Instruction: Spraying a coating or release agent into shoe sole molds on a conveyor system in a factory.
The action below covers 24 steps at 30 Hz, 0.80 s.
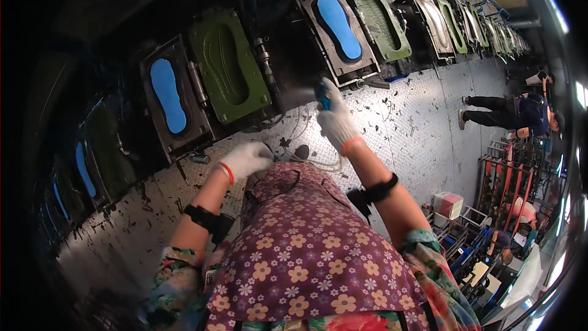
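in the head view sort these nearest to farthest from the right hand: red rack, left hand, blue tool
1. Blue tool: held in the right hand.
2. Left hand: to the left, by the apron.
3. Red rack: far off to the right, in the background.

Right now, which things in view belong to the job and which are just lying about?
Likely part of the job:
blue handheld tool, in the gloved right hand
blue sole-shaped pieces on the open moulds
green mould halves beside them

Apparently just lying about:
dark scraps on the metal floor
red-and-white box at right
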Each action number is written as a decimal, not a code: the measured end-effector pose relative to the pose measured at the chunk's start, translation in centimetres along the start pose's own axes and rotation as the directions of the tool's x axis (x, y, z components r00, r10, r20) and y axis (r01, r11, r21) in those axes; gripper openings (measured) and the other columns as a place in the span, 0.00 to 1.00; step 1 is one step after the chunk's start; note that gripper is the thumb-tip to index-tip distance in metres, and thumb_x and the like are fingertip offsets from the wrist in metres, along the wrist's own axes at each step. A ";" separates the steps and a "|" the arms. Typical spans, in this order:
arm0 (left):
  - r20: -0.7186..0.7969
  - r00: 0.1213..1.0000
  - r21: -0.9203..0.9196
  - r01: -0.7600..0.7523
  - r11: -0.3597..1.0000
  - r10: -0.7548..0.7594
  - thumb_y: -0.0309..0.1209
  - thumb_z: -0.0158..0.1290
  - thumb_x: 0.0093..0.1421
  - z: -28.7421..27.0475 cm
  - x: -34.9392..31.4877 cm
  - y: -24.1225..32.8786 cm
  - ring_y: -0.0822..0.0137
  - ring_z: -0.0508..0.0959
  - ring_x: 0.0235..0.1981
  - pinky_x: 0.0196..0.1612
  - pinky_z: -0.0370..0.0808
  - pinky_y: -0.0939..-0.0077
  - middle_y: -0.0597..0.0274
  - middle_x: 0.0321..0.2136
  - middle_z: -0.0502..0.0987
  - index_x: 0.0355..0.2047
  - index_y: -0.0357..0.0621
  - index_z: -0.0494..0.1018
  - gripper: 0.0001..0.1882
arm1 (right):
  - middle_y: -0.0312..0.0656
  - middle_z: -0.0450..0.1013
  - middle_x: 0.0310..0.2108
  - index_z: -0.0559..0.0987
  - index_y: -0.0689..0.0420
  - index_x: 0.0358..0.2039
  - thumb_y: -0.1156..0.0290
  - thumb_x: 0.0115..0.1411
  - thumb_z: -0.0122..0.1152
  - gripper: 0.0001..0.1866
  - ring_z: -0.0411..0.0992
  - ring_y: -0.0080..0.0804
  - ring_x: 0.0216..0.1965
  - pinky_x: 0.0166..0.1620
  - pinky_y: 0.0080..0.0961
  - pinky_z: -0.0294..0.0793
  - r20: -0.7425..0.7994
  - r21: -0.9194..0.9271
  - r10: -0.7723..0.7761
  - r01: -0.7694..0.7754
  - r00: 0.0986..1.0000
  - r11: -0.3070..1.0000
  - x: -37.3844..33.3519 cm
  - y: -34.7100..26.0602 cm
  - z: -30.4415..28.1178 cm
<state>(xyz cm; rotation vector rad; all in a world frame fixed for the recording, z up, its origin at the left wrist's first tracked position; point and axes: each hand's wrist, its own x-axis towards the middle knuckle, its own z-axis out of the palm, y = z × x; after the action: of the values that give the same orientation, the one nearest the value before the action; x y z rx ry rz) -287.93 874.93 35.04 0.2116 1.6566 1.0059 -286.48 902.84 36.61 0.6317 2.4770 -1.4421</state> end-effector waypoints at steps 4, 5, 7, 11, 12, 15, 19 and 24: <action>-0.200 0.960 0.362 -0.113 0.925 0.195 0.50 0.61 0.57 2.6 1.7 -0.5 0.47 0.65 0.70 0.72 0.61 0.60 0.42 0.66 0.68 0.68 0.42 0.66 0.42 | 0.46 0.74 0.45 0.55 0.48 0.75 0.83 0.53 0.53 0.47 0.75 0.32 0.34 0.34 0.29 0.79 0.132 0.308 0.111 -0.147 0.985 0.940 2.8 -6.3 -1.0; -0.200 0.960 0.352 -0.114 0.929 0.194 0.50 0.61 0.57 3.0 2.4 0.4 0.47 0.65 0.70 0.72 0.61 0.60 0.42 0.66 0.68 0.68 0.42 0.66 0.42 | 0.46 0.74 0.47 0.54 0.49 0.75 0.84 0.53 0.54 0.48 0.75 0.33 0.35 0.32 0.28 0.79 0.145 0.423 0.092 -0.146 0.985 0.894 2.7 -6.6 -1.8; -0.168 0.888 0.402 -0.334 0.852 0.427 0.46 0.64 0.56 3.3 4.4 3.7 0.49 0.61 0.72 0.73 0.58 0.60 0.42 0.69 0.64 0.71 0.39 0.60 0.47 | 0.45 0.73 0.49 0.53 0.50 0.75 0.86 0.52 0.56 0.49 0.77 0.35 0.39 0.31 0.26 0.80 0.186 0.600 0.066 -0.167 0.980 0.782 2.3 -7.6 -4.2; 0.028 0.759 0.204 -0.642 0.739 0.651 0.42 0.67 0.55 6.9 10.8 8.4 0.50 0.63 0.71 0.73 0.59 0.60 0.42 0.68 0.66 0.69 0.36 0.62 0.46 | 0.48 0.72 0.53 0.51 0.50 0.76 0.88 0.51 0.54 0.52 0.79 0.41 0.50 0.30 0.26 0.81 0.292 0.656 0.073 -0.255 0.954 0.710 1.4 -9.1 -10.8; 0.117 0.766 0.189 -0.642 0.743 0.632 0.42 0.67 0.55 8.5 12.9 9.0 0.50 0.65 0.70 0.72 0.60 0.61 0.42 0.67 0.67 0.69 0.37 0.63 0.45 | 0.49 0.72 0.53 0.51 0.50 0.76 0.88 0.51 0.52 0.51 0.78 0.41 0.51 0.30 0.25 0.81 0.289 0.625 0.096 -0.263 0.953 0.735 1.6 -9.0 -12.8; 0.354 0.764 -0.072 -0.553 0.830 0.540 0.40 0.63 0.62 14.0 18.5 10.3 0.57 0.74 0.60 0.65 0.69 0.65 0.49 0.59 0.75 0.62 0.37 0.70 0.32 | 0.51 0.72 0.52 0.52 0.49 0.77 0.89 0.51 0.50 0.51 0.78 0.35 0.44 0.28 0.21 0.80 0.138 0.326 0.045 -0.088 0.989 0.941 4.2 -5.8 -18.5; 0.494 0.765 -0.247 -0.332 0.910 0.413 0.37 0.56 0.69 18.9 22.8 13.2 0.68 0.76 0.52 0.58 0.72 0.71 0.60 0.51 0.78 0.55 0.38 0.73 0.20 | 0.54 0.73 0.49 0.56 0.52 0.74 0.86 0.53 0.52 0.46 0.77 0.31 0.32 0.27 0.22 0.80 0.131 -0.108 -0.082 0.097 0.988 0.989 12.6 -1.8 -25.2; 0.267 0.862 -0.603 -0.199 0.773 0.431 0.34 0.54 0.70 20.8 25.9 15.5 0.74 0.73 0.47 0.56 0.72 0.73 0.66 0.45 0.74 0.55 0.40 0.71 0.17 | 0.53 0.75 0.50 0.61 0.48 0.70 0.84 0.59 0.55 0.38 0.81 0.39 0.33 0.32 0.26 0.84 0.210 -0.363 -0.553 0.590 0.806 0.722 27.6 -1.7 -27.4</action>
<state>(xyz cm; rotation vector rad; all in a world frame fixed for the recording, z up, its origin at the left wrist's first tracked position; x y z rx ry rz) -284.48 910.59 27.35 0.2886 0.9138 1.5592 -310.78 932.96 41.14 -0.3188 2.9115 -0.9815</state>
